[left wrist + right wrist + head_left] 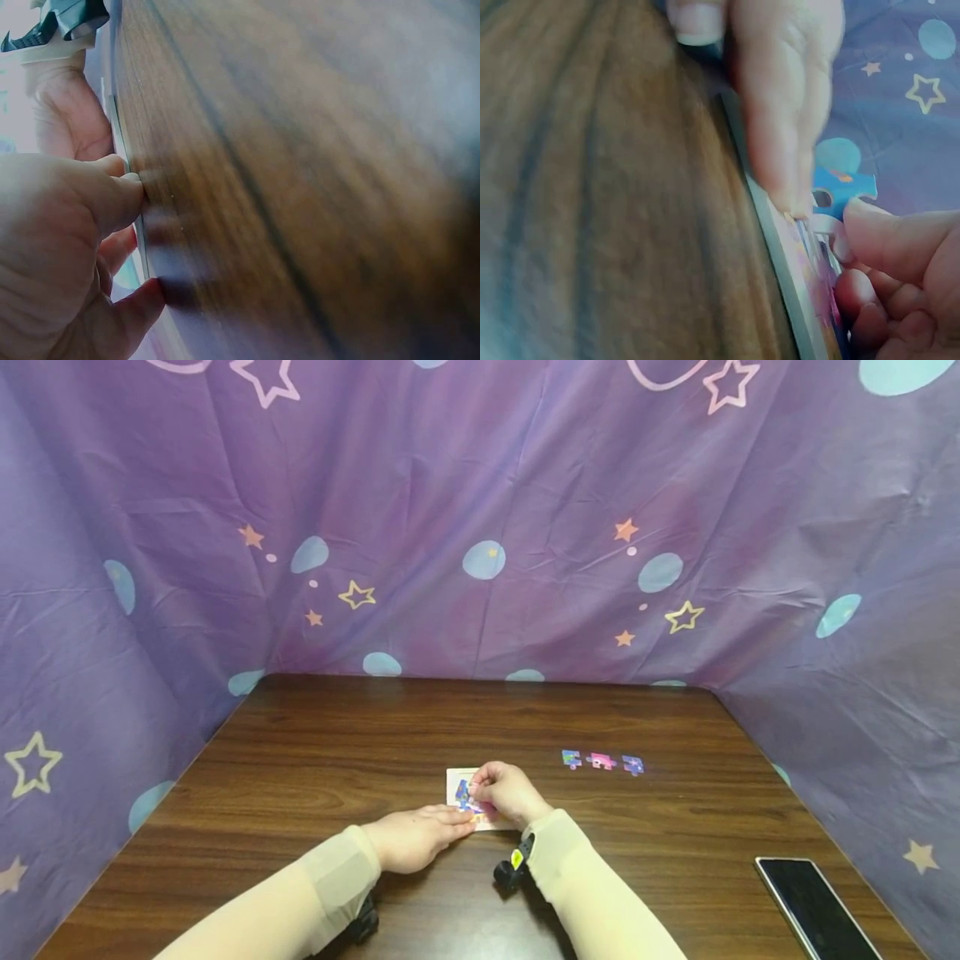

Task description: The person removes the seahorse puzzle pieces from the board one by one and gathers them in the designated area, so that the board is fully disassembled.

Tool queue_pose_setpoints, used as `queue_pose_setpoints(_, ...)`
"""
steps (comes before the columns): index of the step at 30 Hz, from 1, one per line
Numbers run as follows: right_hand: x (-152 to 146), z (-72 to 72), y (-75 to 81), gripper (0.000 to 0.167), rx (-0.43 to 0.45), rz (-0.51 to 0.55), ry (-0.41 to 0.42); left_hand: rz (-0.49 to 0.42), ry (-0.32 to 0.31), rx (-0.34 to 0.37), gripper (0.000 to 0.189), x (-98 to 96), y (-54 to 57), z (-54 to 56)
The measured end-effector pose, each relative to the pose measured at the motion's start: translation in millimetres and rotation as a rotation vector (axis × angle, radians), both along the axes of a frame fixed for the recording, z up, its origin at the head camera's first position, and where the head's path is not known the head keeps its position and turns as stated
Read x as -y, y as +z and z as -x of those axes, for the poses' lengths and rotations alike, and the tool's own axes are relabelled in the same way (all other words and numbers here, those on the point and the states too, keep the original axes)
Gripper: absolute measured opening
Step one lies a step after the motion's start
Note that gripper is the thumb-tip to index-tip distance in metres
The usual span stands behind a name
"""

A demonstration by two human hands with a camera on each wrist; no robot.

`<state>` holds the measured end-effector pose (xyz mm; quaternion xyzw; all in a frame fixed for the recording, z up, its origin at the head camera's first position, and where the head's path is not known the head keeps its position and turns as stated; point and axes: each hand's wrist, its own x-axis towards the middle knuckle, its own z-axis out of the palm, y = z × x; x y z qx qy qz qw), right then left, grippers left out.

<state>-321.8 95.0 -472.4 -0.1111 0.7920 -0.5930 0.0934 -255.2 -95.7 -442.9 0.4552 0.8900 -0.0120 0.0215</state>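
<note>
A small puzzle board (454, 775) with a pale border lies flat on the table in the head view, its middle covered in colourful pieces. My left hand (416, 837) rests with extended fingers on the board's lower left edge. Over the board, my right hand (512, 792) pinches a blue puzzle piece (846, 187) between thumb and finger. In the right wrist view that piece stands tilted up from the board, close to the left fingertips. The right hand hides part of the board in the head view.
Three loose puzzle pieces, a blue-green one (572, 759), a pink one (601, 761) and a purple-blue one (633, 765), lie in a row right of the board. A phone (817, 906) lies at the table's right. Purple patterned cloth (420, 610) hangs around the table (300, 760).
</note>
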Motion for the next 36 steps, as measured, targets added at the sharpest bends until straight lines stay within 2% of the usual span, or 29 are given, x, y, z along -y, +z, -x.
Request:
queue_pose_setpoints(3, -1.8, 2.0, 0.4, 0.009, 0.007, 0.015, 0.006, -0.007, -0.002, 0.003, 0.044, -0.1, -0.5, 0.5)
queue_pose_setpoints(12, -4.3, 8.8, 5.2, 0.010, 0.119, 0.109, 0.037, -0.016, 0.031, 0.038, 0.043, 1.5, -0.6, 0.7)
queue_pose_setpoints(21, -22.4, 17.9, 7.1, 0.006, 0.185, 0.222, 0.030, -0.023, 0.039, 0.056, 0.042, 0.4, -0.2, 1.2)
queue_pose_setpoints(29, -60.0, 23.5, 8.9, 0.005, 0.159, 0.112, -0.023, -0.035, 0.050, 0.066, 0.042, -0.2, -0.6, 0.5)
queue_pose_setpoints(36, -109.9, 27.6, 13.4, 0.007, 0.115, -0.016, -0.082, -0.034, 0.037, 0.053, 0.041, 0.1, -1.0, 0.9)
